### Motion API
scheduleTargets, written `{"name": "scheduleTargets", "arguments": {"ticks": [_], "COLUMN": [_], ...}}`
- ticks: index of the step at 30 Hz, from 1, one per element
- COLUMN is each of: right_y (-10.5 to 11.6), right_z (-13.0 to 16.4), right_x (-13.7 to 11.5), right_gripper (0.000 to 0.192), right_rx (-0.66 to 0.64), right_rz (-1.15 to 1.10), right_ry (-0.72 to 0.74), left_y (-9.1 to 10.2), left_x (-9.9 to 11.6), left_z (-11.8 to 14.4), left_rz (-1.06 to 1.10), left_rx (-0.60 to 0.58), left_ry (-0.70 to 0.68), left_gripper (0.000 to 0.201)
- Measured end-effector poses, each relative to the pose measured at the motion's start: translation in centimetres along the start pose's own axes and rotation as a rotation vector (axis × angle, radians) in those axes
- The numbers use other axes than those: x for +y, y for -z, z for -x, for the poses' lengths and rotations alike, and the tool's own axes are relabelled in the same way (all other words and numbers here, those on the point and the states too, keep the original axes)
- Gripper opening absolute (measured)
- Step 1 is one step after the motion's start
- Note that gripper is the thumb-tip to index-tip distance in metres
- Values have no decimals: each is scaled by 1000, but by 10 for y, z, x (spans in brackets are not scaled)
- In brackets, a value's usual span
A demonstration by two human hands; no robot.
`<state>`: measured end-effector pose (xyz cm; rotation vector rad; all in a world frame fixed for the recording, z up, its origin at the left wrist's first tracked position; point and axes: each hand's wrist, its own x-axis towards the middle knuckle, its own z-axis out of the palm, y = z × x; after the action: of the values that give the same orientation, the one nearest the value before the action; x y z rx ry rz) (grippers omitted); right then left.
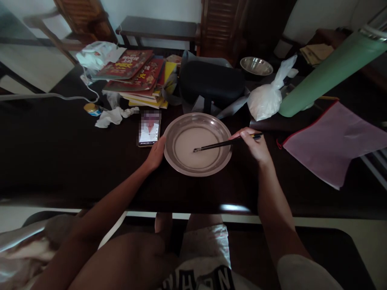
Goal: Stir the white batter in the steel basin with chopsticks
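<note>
A wide metal basin (198,170) stands on the dark table, holding a cloudy whitish liquid (189,147). My left hand (157,153) grips the basin's left rim, its fingers partly hidden behind the side. In my right hand (254,144), at the basin's right edge, is a pair of dark chopsticks (219,144). They slant down to the left over the rim, and their tips meet the liquid near the middle. Just left of the basin, close to my left hand, lies a phone (149,129) with its screen lit.
Behind the basin sit a black case (211,82) and stacked books (133,76). A tied bag of white powder (264,100), a tall green bottle (332,72) and a pink mesh pouch (332,141) are at right. Crumpled tissue (111,117) and a small jar (92,109) lie left.
</note>
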<state>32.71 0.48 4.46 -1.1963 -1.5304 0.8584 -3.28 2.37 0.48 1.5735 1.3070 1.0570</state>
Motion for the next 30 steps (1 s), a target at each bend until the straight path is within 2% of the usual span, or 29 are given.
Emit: {"name": "scheduleTargets", "arguments": {"ticks": [2,6,11,13,16,19,21,24,26,28,30], "right_y": [-1,0,-1,-1,1,-1,-2,0,1,1,0], "right_z": [-1,-1,-1,-1,-1,-1,-1,-1,-1,-1,-1], "right_x": [1,4,1,1,3,2,-1,-1,1,2,1], "right_gripper": [42,41,44,41,41,44,45,43,42,44,45], "right_rx": [9,150,9,45,146,67,4,66,127,105,21], "right_rz": [4,-58,1,7,-48,-55,-14,19,-7,-27,-12], "right_ry": [14,-11,12,37,-1,-36,-3,33,0,-30,-14], "left_y": [0,0,0,0,-1,-1,0,0,0,0,0], "left_x": [1,2,2,2,1,1,1,1,2,2,2], "left_z": [0,1,1,1,1,0,1,1,1,1,1], "left_rz": [-3,16,18,29,37,18,12,25,24,21,27], "left_rx": [0,2,23,23,14,15,19,15,14,15,18], "left_ry": [-7,-5,18,20,15,6,3,13,19,20,21], "left_gripper": [46,48,45,44,43,42,42,45,46,46,46]}}
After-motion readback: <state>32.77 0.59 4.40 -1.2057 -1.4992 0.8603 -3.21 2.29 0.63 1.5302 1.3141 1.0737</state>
